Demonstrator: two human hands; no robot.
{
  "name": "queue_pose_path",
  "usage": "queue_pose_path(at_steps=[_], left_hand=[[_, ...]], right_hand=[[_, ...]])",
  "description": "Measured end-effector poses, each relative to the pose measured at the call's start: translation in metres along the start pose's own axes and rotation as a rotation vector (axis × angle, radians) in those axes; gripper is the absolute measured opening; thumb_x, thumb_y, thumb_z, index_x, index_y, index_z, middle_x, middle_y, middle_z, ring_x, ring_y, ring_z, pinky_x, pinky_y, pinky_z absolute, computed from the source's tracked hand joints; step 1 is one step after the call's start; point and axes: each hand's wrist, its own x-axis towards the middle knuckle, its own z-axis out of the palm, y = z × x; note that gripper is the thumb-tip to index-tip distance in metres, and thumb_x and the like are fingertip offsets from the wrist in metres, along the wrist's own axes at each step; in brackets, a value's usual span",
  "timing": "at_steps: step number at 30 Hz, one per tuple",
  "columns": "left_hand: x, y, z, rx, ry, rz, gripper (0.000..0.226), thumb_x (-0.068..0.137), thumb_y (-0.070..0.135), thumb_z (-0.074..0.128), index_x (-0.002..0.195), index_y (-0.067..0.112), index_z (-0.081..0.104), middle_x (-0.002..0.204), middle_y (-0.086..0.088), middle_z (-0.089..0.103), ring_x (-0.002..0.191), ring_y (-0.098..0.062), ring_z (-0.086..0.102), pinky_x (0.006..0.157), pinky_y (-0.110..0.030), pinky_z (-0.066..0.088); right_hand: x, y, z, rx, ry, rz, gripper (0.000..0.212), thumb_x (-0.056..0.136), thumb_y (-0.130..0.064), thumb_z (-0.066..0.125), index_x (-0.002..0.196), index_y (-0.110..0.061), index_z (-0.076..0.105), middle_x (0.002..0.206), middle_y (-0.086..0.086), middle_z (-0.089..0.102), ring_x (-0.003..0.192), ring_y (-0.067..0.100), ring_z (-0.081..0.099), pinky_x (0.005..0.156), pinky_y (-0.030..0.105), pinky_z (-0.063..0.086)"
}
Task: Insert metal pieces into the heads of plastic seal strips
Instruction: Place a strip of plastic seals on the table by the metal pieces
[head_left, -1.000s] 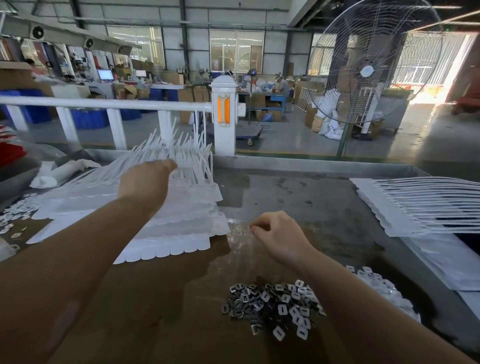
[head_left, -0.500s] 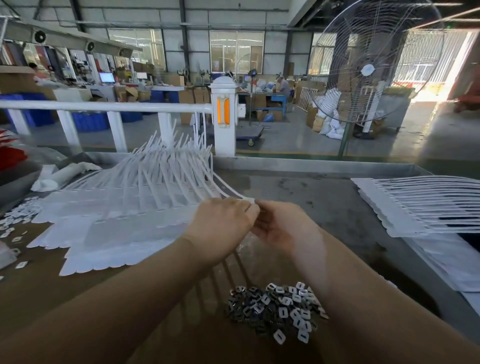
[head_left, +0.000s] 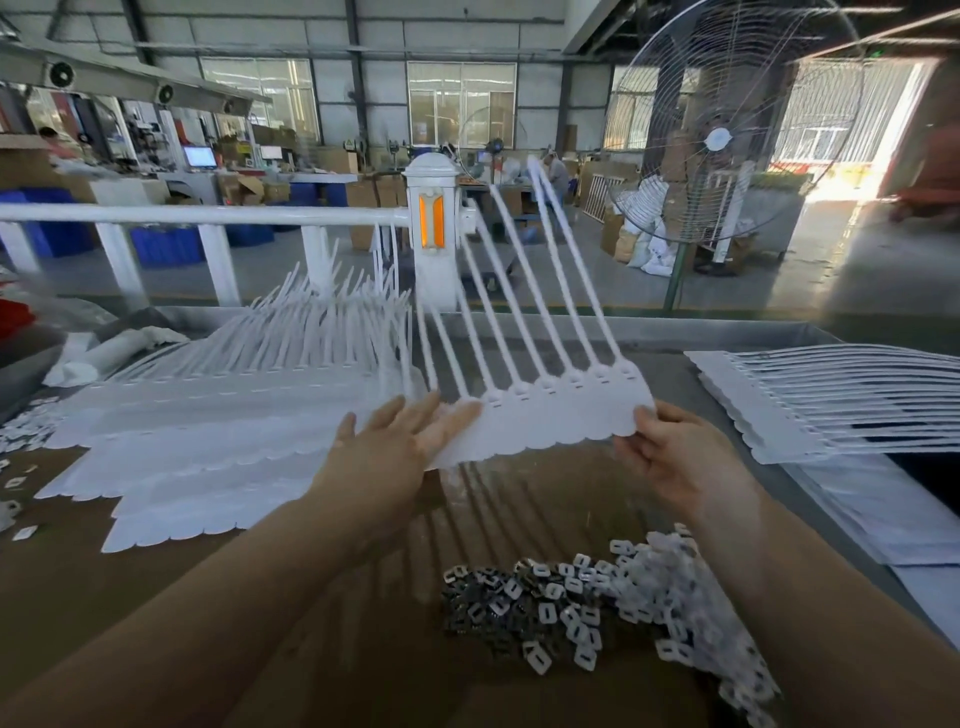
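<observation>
While the right hand pinches one end of a joined seal strip sheet, the left hand's spread grip supports the other above the metal pieces.

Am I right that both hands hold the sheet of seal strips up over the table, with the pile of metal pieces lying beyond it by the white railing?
Not quite. In the head view the pile of metal pieces lies nearer than the sheet of seal strips, below the hands. The rest holds: left hand and right hand hold it up over the table.
</observation>
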Motion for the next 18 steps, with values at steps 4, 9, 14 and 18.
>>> queue_pose_path(at_steps=[4, 9, 14, 18], left_hand=[[0.019, 0.011, 0.018, 0.030, 0.068, 0.109, 0.080, 0.097, 0.020, 0.047, 0.145, 0.045, -0.013, 0.159, 0.007, -0.006, 0.146, -0.019, -0.003, 0.118, -0.045, 0.011], [0.033, 0.030, 0.047, -0.027, 0.050, 0.218, 0.082, 0.095, 0.016, 0.054, 0.147, 0.041, -0.005, 0.158, 0.007, 0.004, 0.145, -0.022, 0.001, 0.116, -0.033, 0.006], [0.025, 0.034, 0.060, -0.240, -0.086, 0.211, 0.084, 0.088, -0.014, 0.033, 0.148, 0.040, 0.009, 0.158, 0.006, 0.010, 0.145, -0.016, 0.002, 0.115, -0.034, 0.002], [0.020, 0.028, 0.066, -0.359, -0.108, 0.170, 0.085, 0.084, -0.018, 0.028, 0.147, 0.039, 0.017, 0.158, 0.010, 0.009, 0.145, -0.010, 0.000, 0.116, -0.032, 0.003]], right_hand=[[0.007, -0.003, -0.027, -0.094, 0.151, -0.032, 0.012, 0.093, -0.002, 0.050, 0.088, -0.005, 0.059, 0.076, 0.005, 0.069, 0.072, 0.015, 0.066, 0.059, 0.026, 0.052], [0.011, -0.002, -0.049, -0.356, 0.347, -0.082, 0.019, 0.092, -0.004, 0.053, 0.075, -0.011, 0.059, 0.076, 0.009, 0.064, 0.065, 0.018, 0.062, 0.049, 0.026, 0.052], [0.007, 0.002, -0.063, -0.775, 0.389, -0.171, 0.008, 0.087, -0.005, 0.059, 0.088, -0.006, 0.067, 0.069, 0.005, 0.062, 0.063, 0.018, 0.059, 0.054, 0.026, 0.047], [0.002, 0.008, -0.064, -1.108, 0.361, -0.298, 0.012, 0.080, -0.007, 0.064, 0.076, 0.004, 0.065, 0.080, 0.020, 0.068, 0.078, 0.034, 0.063, 0.076, 0.044, 0.052]])
